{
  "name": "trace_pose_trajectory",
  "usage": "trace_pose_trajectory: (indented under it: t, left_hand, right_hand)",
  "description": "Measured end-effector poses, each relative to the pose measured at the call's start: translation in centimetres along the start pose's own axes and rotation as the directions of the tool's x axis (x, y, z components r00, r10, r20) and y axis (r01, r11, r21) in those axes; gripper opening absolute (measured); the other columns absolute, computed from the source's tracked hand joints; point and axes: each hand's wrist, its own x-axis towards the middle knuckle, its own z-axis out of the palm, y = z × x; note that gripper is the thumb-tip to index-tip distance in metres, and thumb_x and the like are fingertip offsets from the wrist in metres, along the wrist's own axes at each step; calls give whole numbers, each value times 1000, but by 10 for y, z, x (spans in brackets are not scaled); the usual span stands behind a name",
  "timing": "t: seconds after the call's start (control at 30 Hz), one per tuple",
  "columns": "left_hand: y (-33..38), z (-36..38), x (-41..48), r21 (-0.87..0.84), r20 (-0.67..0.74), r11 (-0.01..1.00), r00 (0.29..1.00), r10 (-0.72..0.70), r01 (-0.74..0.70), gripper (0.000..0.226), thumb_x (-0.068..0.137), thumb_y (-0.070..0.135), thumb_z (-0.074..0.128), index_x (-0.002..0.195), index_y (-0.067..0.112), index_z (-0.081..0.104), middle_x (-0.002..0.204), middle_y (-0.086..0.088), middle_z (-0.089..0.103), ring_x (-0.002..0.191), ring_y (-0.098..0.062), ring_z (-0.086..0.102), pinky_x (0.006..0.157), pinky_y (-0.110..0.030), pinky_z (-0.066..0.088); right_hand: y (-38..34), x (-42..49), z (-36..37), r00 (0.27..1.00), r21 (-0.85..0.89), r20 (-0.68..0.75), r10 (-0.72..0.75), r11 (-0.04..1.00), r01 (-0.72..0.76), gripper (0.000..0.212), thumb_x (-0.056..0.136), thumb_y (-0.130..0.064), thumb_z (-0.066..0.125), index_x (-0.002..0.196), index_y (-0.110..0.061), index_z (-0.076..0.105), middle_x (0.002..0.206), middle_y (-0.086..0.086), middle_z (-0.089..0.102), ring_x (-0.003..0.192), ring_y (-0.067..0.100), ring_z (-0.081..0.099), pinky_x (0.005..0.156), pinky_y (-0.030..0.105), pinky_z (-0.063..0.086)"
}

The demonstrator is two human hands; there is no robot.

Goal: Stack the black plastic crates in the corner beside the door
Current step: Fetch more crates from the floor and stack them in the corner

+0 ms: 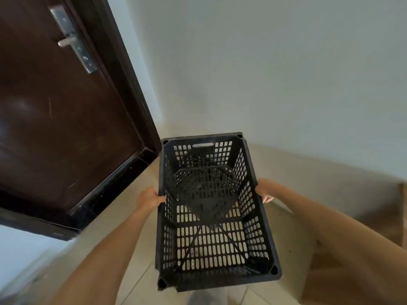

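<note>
**Black crate held level, short end toward the corner**

Fingers of the left hand curled over the left long rim of the black crate. Fingertips of the right hand hooked round the right long rim. Both grips about midway along. Held above the tiled floor, open top up. Dark door with metal handle to the left, pale wall ahead, brown cardboard to the right. Long axis running away from the body, far slotted end nearest the corner.
</note>
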Motion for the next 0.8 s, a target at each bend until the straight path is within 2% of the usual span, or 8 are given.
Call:
trace_pose_trajectory:
  t: [0.07,0.1,0.23,0.3,0.4,0.5,0.67,0.8]
  left_hand:
    - [6,-5,34,7,7,1000,1000,3,-3,18,86,18,70,97,8,59,95,-10,62,91,-24,60,79,-37,47]
    - [10,-9,51,22,14,1000,1000,7,-7,20,86,20,70,98,9,59,96,-9,62,91,-24,60,79,-37,47]
    - [21,-26,117,33,69,999,997,27,-29,22,85,21,73,99,8,63,95,-9,66,92,-23,63,84,-40,53]
    - [28,-32,143,43,77,999,997,29,-33,20,85,22,73,96,8,64,94,-9,67,91,-24,64,84,-41,53]
    - [34,-33,169,74,79,997,997,23,-29,15,85,23,73,86,13,61,91,-7,67,84,-20,62,79,-37,51]
    - [35,-25,185,51,76,998,996,-37,33,21,86,26,73,92,14,56,93,-5,63,90,-23,60,82,-38,50]
    - [40,-5,196,45,81,987,985,-155,152,26,87,29,70,101,13,56,97,-5,61,92,-24,59,81,-37,49]
    - [48,20,198,6,61,964,962,-266,266,22,89,28,69,99,15,54,98,-6,62,90,-22,60,79,-37,50]
  right_hand:
    - [-25,29,-9,1000,-40,1,-4,999,4,31,100,-8,38,124,4,52,122,22,62,106,35,65,77,36,59]
    - [-38,42,-13,1000,-60,2,-1,998,2,29,100,-9,39,121,3,54,120,21,63,104,33,66,76,35,59]
    - [-89,82,-30,1000,-120,31,0,993,4,22,99,-10,44,114,1,57,89,10,65,81,22,66,42,20,48]
    - [-108,103,-38,1000,-115,20,13,993,-11,23,99,-10,43,115,1,56,82,8,60,71,19,63,37,20,46]
    - [-128,131,-42,999,-143,33,31,989,-26,25,99,-8,42,118,3,54,104,16,64,92,30,66,43,23,49]
    - [-142,159,-48,999,-194,47,15,981,-6,27,99,-7,40,120,4,53,118,21,62,103,33,65,40,21,48]
    - [-161,196,-64,992,-293,124,-36,953,71,29,93,-4,49,121,5,56,115,22,65,104,34,66,61,28,52]
    - [-175,235,-79,973,-307,228,-32,946,103,34,94,-2,49,128,4,52,112,18,63,102,33,63,53,23,53]
